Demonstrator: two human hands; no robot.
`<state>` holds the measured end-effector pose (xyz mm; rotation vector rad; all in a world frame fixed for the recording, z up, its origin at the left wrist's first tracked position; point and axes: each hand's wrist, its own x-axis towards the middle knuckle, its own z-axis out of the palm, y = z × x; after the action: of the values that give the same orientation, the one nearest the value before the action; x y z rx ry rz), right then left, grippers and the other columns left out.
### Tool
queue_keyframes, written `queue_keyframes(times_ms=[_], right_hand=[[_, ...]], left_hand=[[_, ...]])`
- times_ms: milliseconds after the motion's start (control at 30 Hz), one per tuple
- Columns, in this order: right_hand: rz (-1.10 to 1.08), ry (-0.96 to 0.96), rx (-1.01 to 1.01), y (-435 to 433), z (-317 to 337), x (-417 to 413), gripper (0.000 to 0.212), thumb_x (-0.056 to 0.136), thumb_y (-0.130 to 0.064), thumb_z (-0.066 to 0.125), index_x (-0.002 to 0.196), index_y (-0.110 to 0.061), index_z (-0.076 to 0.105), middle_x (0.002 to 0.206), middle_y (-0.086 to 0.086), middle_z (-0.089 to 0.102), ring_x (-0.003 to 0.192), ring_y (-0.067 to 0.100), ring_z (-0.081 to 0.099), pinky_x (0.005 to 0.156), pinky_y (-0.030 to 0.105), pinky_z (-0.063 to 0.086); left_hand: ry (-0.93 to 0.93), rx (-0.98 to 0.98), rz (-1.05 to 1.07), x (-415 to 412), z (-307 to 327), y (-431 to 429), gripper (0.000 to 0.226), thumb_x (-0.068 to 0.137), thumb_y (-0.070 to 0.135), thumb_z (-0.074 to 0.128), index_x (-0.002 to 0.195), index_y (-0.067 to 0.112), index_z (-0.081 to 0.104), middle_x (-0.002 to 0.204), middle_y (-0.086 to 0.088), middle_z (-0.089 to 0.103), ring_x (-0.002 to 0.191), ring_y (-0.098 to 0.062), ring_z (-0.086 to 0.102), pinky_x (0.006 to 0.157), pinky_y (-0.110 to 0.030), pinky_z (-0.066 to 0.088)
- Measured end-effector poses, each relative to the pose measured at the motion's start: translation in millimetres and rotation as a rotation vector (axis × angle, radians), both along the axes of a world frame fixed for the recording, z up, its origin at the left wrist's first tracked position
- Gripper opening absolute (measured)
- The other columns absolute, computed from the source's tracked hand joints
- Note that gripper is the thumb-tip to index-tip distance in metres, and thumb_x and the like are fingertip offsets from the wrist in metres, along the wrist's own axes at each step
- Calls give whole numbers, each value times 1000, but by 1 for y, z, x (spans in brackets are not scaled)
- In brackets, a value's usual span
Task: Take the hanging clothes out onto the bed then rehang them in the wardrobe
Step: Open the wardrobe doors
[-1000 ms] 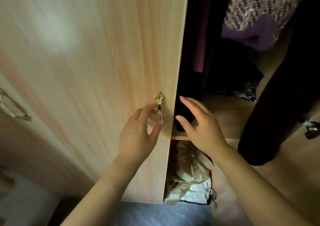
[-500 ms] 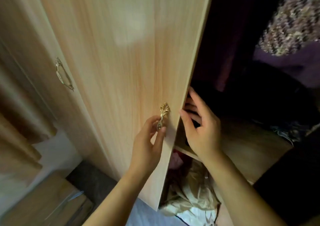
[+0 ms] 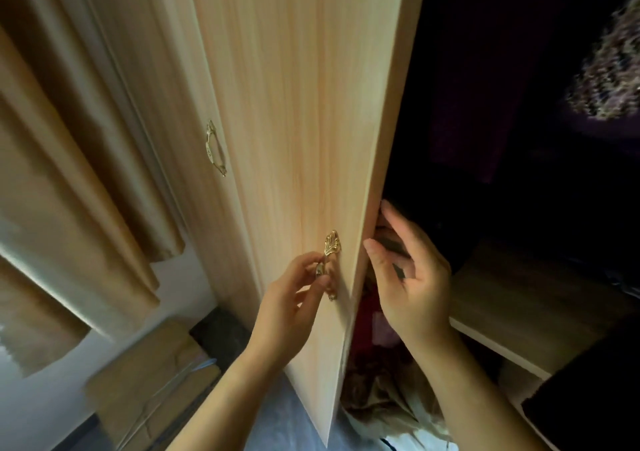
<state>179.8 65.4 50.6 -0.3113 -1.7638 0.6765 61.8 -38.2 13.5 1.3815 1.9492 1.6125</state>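
A light wooden wardrobe door [image 3: 298,111] stands partly open in the middle of the view. My left hand [image 3: 294,298] pinches its small gold handle [image 3: 330,260] between thumb and fingers. My right hand [image 3: 405,277] curls around the door's free edge from the inside, fingers behind the panel. Inside the dark wardrobe hang dim purple and dark clothes [image 3: 478,132], and a speckled knitted garment [image 3: 609,69] shows at the far right, blurred.
A second closed door with a gold handle [image 3: 215,149] is to the left. Beige curtains [image 3: 69,180] hang at the far left above a cardboard box [image 3: 149,381]. A wooden shelf [image 3: 512,305] crosses the wardrobe; crumpled bags [image 3: 388,402] lie beneath it.
The door has swung further open toward me. My left hand closed on the handle, my right hand moved from open air to grip the door's edge, and the view turned left.
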Motion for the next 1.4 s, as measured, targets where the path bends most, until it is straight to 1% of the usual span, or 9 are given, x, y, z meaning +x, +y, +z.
queue_keyframes(times_ms=[167, 400, 533, 600, 767, 900, 1033, 1167, 1400], right_hand=[[5, 1, -35, -40, 7, -16, 43, 91, -32, 56, 131, -20, 45, 125, 10, 60, 111, 11, 61, 81, 21, 55], [-36, -15, -29, -125, 12, -54, 47, 87, -22, 60, 132, -23, 47, 124, 5, 59, 110, 4, 60, 78, 15, 53], [-104, -78, 95, -158, 17, -77, 45, 87, -21, 60, 130, -16, 47, 124, -7, 55, 113, -9, 52, 77, 10, 51], [-82, -101, 127, -175, 22, -97, 48, 87, -19, 61, 132, -14, 44, 126, -13, 50, 115, -13, 48, 77, 12, 52], [43, -200, 141, -211, 31, -156, 55, 89, -26, 59, 139, -18, 35, 137, -14, 42, 127, -6, 40, 88, 35, 54], [46, -244, 134, -219, 27, -194, 60, 87, -33, 62, 140, -23, 35, 143, -4, 41, 133, -1, 34, 105, 26, 39], [62, -236, 164, -219, 24, -230, 64, 87, -45, 58, 142, -28, 30, 148, 4, 36, 137, 11, 32, 108, 37, 37], [93, -255, 239, -217, 21, -263, 65, 86, -38, 61, 142, -18, 33, 150, 14, 29, 140, 17, 26, 112, 31, 30], [42, -231, 355, -210, 4, -319, 67, 79, -21, 75, 137, -16, 41, 145, 18, 33, 136, 29, 32, 111, 36, 32]], left_hand=[[37, -52, -116, -23, 4, -33, 28, 93, 21, 54, 110, 42, 47, 102, 13, 65, 99, 2, 62, 81, -14, 50], [60, -97, -224, -74, 2, -104, 34, 85, 49, 47, 119, 47, 41, 117, 19, 59, 115, 1, 54, 85, -9, 45], [74, -90, -251, -105, 4, -139, 39, 86, 45, 48, 124, 38, 42, 122, 13, 59, 119, -4, 53, 94, -23, 49], [76, -62, -239, -124, 6, -160, 33, 89, 38, 51, 119, 46, 40, 118, 17, 60, 119, -1, 52, 92, -18, 48], [-7, 41, -158, -163, 3, -204, 37, 94, 29, 49, 129, 40, 41, 120, 23, 57, 116, 5, 51, 94, -13, 42], [-55, 144, -21, -181, -8, -228, 45, 95, 37, 47, 137, 22, 45, 135, 7, 52, 125, -9, 49, 101, -36, 46], [-14, 216, 46, -198, -1, -243, 34, 90, 28, 58, 124, 26, 54, 128, 11, 52, 121, -7, 50, 91, -22, 50], [69, 222, 178, -223, -3, -245, 40, 82, 24, 65, 120, 26, 53, 123, 16, 50, 115, -2, 52, 86, -10, 46], [17, 169, 338, -274, -6, -255, 41, 79, 14, 71, 116, 25, 57, 104, 4, 64, 92, -9, 64, 74, -22, 57]])
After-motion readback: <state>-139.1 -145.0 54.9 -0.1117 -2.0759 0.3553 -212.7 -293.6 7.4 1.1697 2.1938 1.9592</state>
